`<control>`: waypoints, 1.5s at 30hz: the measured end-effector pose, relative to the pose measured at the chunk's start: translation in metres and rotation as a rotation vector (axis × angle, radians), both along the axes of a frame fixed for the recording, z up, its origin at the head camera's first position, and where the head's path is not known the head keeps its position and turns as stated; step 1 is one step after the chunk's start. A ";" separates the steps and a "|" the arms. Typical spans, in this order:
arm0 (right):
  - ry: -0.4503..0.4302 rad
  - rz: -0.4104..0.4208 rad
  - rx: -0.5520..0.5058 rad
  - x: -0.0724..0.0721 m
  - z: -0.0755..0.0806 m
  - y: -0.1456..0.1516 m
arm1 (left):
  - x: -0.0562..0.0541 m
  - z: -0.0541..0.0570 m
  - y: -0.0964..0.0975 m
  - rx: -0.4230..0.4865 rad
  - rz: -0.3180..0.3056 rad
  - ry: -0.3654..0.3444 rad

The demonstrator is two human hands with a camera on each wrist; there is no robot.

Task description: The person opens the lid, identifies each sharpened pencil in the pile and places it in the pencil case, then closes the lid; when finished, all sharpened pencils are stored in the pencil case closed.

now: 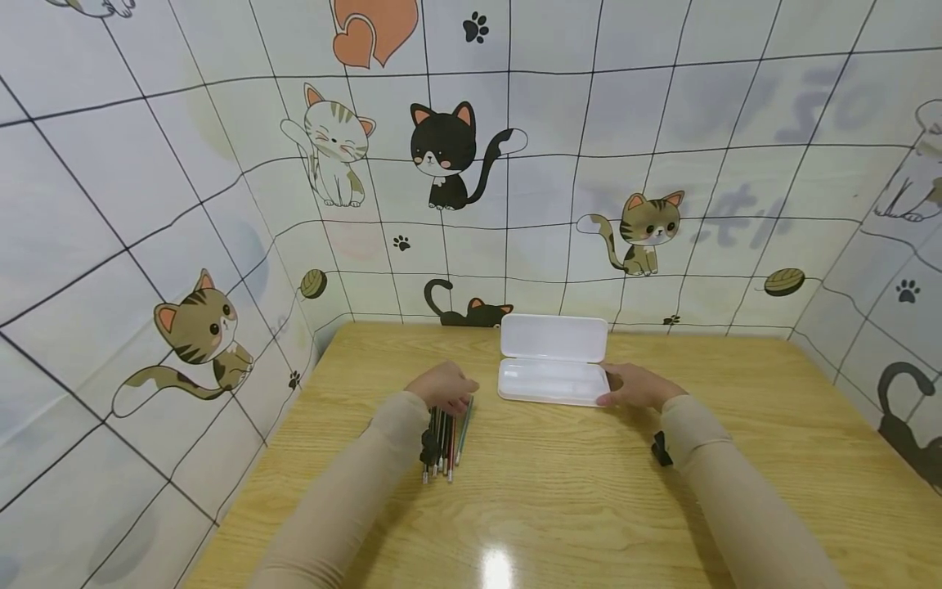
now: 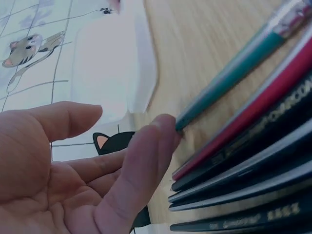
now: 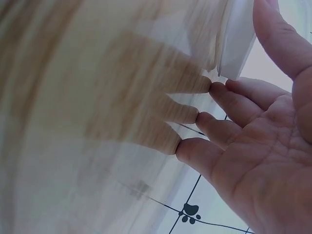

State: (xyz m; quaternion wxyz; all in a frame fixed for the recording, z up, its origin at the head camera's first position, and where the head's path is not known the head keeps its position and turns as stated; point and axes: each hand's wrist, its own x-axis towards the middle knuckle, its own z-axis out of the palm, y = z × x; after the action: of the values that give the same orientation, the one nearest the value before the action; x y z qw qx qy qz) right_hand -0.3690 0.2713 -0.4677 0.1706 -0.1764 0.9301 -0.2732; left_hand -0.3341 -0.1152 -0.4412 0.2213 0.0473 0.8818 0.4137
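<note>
A white pencil case stands with its lid raised at the back of the table. My right hand holds its right end, thumb at the front corner and index finger farther back. In the right wrist view, the other fingertips rest on the tabletop beside the case. Left of the case, my left hand is above the far ends of several pencils. Its fingers are loosely bent, the thumb stands apart, and a fingertip appears to touch the end of a teal pencil.
The pencils lie side by side on the wooden table, mostly dark ones with a red pencil among them. A cat-patterned cloth encloses the back and sides. Black pieces show at the left wrist and right wrist.
</note>
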 end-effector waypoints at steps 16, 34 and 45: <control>0.004 0.000 0.009 0.003 0.002 -0.002 | 0.024 -0.003 0.024 -0.290 -0.120 0.133; 0.002 -0.003 -0.001 0.000 -0.001 0.001 | 0.040 -0.008 0.032 -0.297 -0.180 0.111; 0.022 0.012 0.009 0.000 -0.002 0.000 | 0.035 -0.004 0.027 -0.307 -0.216 0.055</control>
State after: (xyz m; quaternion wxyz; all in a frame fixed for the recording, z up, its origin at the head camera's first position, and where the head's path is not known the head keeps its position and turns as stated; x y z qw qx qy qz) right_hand -0.3693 0.2711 -0.4701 0.1628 -0.1843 0.9321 -0.2659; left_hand -0.2989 -0.0878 -0.4456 0.2447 0.1185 0.9302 0.2467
